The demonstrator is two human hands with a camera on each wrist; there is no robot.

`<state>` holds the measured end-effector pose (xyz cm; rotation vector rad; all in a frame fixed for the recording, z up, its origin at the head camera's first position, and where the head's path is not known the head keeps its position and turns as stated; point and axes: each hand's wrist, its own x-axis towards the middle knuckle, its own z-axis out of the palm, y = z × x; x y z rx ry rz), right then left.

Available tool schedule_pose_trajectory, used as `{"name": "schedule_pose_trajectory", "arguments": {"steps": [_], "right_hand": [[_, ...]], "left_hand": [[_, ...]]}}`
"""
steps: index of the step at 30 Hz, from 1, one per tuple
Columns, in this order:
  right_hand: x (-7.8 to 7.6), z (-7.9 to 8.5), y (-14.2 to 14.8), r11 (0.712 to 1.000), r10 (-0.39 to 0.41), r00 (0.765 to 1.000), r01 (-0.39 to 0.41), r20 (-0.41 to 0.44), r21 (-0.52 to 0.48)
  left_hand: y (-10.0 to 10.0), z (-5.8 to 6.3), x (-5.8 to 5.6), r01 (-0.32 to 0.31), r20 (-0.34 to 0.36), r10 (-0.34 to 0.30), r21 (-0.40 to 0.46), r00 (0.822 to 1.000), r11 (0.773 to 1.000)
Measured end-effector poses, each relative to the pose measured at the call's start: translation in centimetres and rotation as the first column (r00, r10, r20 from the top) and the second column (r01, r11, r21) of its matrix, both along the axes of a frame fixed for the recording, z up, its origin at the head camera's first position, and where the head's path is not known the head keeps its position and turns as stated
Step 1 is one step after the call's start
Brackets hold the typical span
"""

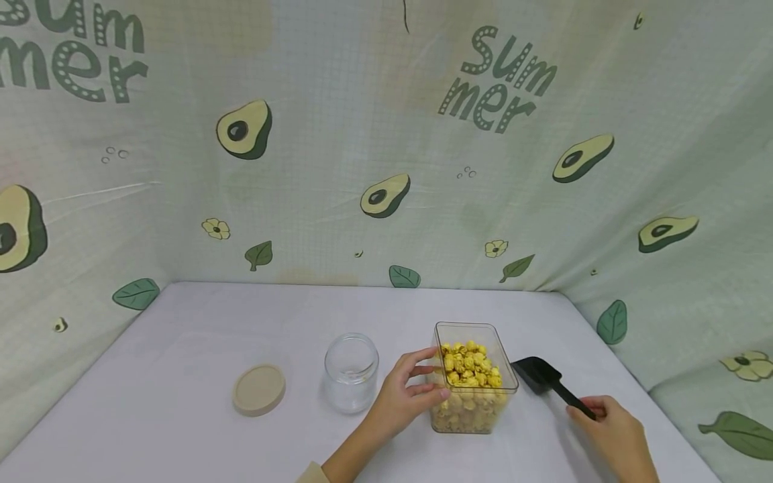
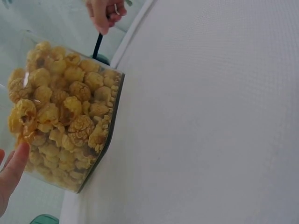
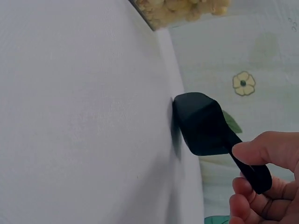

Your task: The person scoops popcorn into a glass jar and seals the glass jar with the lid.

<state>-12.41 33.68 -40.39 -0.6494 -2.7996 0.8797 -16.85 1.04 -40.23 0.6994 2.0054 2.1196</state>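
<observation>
A clear square container (image 1: 506, 385) of yellow popcorn (image 1: 468, 365) stands upright on the table. My left hand (image 1: 398, 396) is at its left side, fingers spread, with the thumb at the near corner and the fingertips by the side wall. In the left wrist view, one fingertip overlaps the container's wall (image 2: 70, 116). To the right of the container, my right hand (image 1: 612, 429) pinches the handle of a black scoop (image 1: 540, 372) between thumb and fingers. The right wrist view shows the scoop's bowl (image 3: 201, 123) tilted close over the table, with nothing seen in it.
Left of the container stands a clear round jar (image 1: 351, 376) without a lid. A round beige lid (image 1: 259, 390) lies flat farther left. The white table (image 1: 181, 376) is bordered at the back and sides by a printed cloth (image 1: 320, 134).
</observation>
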Motion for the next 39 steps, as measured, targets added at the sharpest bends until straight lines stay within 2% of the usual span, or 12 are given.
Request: {"name": "schedule_pose_trajectory", "arguments": {"steps": [6, 15, 23, 36, 39], "right_hand": [[0.4, 0.9, -0.3, 0.999, -0.007, 0.998, 0.010, -0.069, 0.042], [0.5, 2.9, -1.3, 0.998, -0.045, 0.986, 0.052, -0.164, 0.041], [1.0, 4.9, -1.8, 0.996, 0.042, 0.960, -0.019, -0.276, 0.085], [1.2, 8.5, -3.3, 1.000, 0.011, 0.933, 0.000, -0.359, 0.031], [1.3, 9.3, -3.8, 1.000, 0.000, 0.916, 0.002, -0.401, 0.004]], "left_hand": [[0.0, 0.0, -0.1, -0.001, -0.001, 0.001, -0.003, 1.000, 1.000], [0.0, 0.0, -0.1, -0.001, -0.009, 0.001, 0.006, 1.000, 1.000], [0.0, -0.1, -0.2, -0.005, 0.008, 0.005, 0.001, 1.000, 1.000], [0.1, -0.2, -0.2, 0.000, 0.006, 0.000, 0.010, 1.000, 1.000], [0.1, -0.2, -0.1, 0.005, 0.002, -0.005, 0.018, 1.000, 1.000]]}}
